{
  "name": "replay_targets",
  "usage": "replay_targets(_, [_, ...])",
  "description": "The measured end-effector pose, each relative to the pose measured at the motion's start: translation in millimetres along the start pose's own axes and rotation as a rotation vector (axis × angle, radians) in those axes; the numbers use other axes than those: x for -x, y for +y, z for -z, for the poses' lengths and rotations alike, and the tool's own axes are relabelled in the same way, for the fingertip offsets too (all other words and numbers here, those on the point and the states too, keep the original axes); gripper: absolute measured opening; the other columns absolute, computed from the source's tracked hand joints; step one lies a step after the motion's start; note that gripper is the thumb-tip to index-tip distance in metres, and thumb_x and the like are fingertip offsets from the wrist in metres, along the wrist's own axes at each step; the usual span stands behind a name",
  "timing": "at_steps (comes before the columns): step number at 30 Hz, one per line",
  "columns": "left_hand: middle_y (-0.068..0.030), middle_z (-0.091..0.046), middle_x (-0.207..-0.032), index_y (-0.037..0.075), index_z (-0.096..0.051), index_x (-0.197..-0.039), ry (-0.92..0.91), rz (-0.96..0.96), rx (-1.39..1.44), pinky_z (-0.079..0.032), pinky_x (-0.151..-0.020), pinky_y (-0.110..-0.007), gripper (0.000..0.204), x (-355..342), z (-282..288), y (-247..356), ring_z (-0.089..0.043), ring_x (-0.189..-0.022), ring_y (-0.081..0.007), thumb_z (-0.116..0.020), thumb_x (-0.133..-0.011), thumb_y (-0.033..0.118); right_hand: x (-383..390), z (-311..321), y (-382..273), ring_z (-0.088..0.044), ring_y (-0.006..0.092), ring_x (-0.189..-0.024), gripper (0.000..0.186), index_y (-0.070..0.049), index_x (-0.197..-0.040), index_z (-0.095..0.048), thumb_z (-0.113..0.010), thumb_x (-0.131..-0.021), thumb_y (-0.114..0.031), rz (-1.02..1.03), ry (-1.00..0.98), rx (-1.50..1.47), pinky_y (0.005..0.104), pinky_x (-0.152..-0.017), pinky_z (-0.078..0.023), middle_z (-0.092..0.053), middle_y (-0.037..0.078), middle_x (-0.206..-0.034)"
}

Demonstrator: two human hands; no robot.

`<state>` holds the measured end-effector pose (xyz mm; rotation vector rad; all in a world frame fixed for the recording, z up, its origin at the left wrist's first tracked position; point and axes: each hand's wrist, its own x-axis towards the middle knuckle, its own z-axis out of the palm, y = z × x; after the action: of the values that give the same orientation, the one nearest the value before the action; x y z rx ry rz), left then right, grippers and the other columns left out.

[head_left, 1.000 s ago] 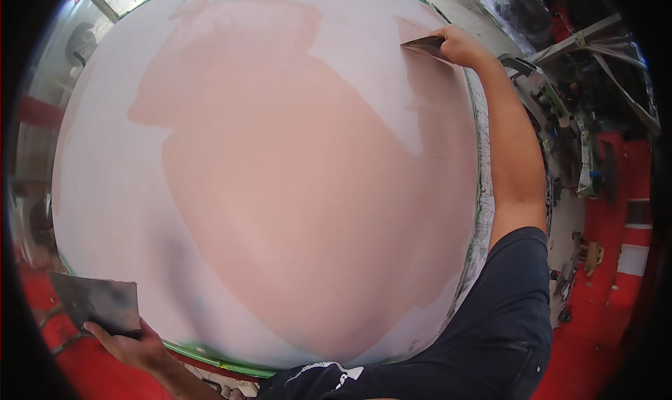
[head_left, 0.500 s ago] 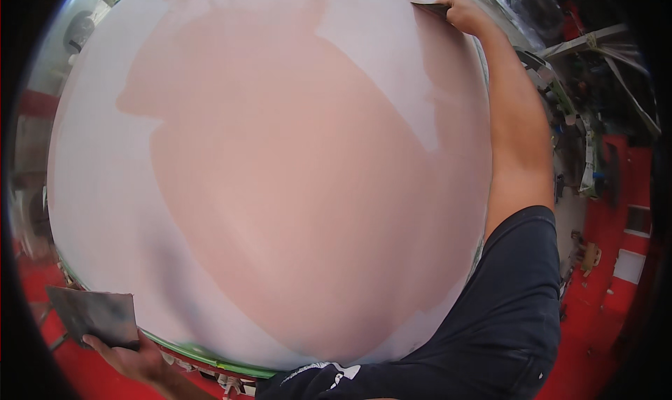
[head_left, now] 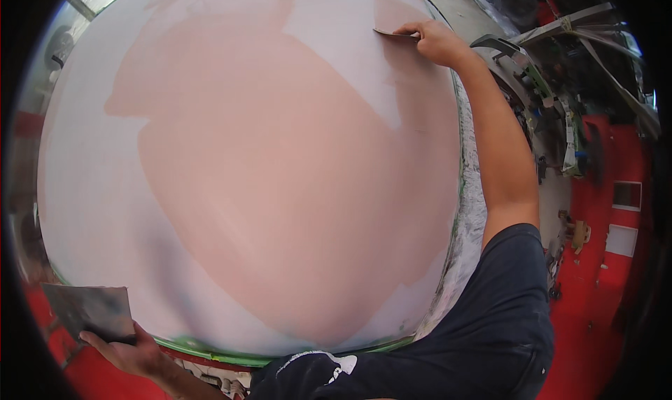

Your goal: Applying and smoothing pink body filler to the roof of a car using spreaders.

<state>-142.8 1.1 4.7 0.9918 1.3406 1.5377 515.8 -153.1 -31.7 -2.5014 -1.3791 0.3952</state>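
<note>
A large, curved whitish panel fills the middle, with a broad smooth pinkish coat of filler over much of it. My right hand reaches to the far right part and is closed on a thin dark spreader, its edge against the panel. A strip of the pinkish filler shows beyond and below that blade. At the lower left, my left hand grips a flat, dark, smudged rectangular plate from below, thumb on its face. The plate stands over the panel's near left edge.
Green tape borders the panel's near edge. Past its right edge lie a greyish ledge, dark and metal parts with straps, and a red floor. Clear plastic sheeting is at the far right.
My right hand has drawn the spreader nearer, away from the panel's far edge; pinkish filler now shows beyond the blade. My left hand keeps the plate nearly still. The view has shifted slightly.
</note>
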Motion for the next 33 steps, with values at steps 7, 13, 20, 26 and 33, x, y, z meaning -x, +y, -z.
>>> replay_targets(7, [-0.0069,-0.050,-0.131,0.006,-0.046,-0.133,0.197,0.058,0.107,-0.045,-0.096,-0.035,0.055,27.2,-54.3,13.0,-0.052,-0.117,-0.0219,-0.058,-0.092,0.040,49.0,-15.3,-18.9,-0.064,0.0276,-0.094,0.053,-0.008,-0.113,-0.066,-0.042,-0.069,0.010,0.033,0.051,0.041,0.0336,-0.083,-0.049,-0.068,0.012,-0.107])
replay_targets(13, [-0.0041,-0.046,-0.135,0.014,-0.046,-0.136,0.001,-0.219,-0.104,-0.046,-0.094,-0.034,0.049,-5.8,-0.3,-21.7,-0.050,-0.117,-0.0199,-0.058,-0.093,0.035,85.6,-28.8,-29.6,-0.062,0.0293,-0.098,0.053,-0.011,-0.112,-0.066,-0.044,-0.068,0.010,0.019,0.080,0.098,0.0347,-0.085,-0.049,-0.065,0.008,-0.109])
replay_targets(20, [0.0006,-0.055,-0.122,0.017,-0.054,-0.121,0.068,0.013,0.135,-0.047,-0.086,-0.031,0.037,1.3,-26.1,-5.2,-0.053,-0.110,-0.0162,-0.063,-0.091,0.036,133.6,-30.7,-54.9,-0.061,0.0260,-0.101,0.049,-0.015,-0.114,-0.065,-0.053,-0.071,0.005,-0.023,0.036,0.113,0.0360,-0.088,-0.049,-0.064,0.001,-0.110])
replay_targets(26, [-0.0015,-0.055,-0.122,0.014,-0.054,-0.120,-0.025,-0.070,0.034,-0.047,-0.087,-0.032,0.040,-1.8,-21.4,-6.4,-0.054,-0.109,-0.0170,-0.065,-0.089,0.037,164.1,-37.1,-67.2,-0.062,0.0261,-0.098,0.048,-0.015,-0.113,-0.066,-0.054,-0.070,0.004,-0.040,0.042,0.087,0.0374,-0.087,-0.049,-0.065,0.001,-0.110])
replay_targets(33, [-0.0046,-0.055,-0.122,0.010,-0.052,-0.123,-0.096,-0.147,0.025,-0.046,-0.090,-0.034,0.044,-7.1,-17.3,-9.3,-0.053,-0.112,-0.0195,-0.065,-0.089,0.036,196.3,-42.2,-72.4,-0.062,0.0255,-0.098,0.049,-0.014,-0.112,-0.066,-0.055,-0.069,0.006,-0.057,0.031,0.037,0.0394,-0.087,-0.048,-0.065,0.001,-0.110])
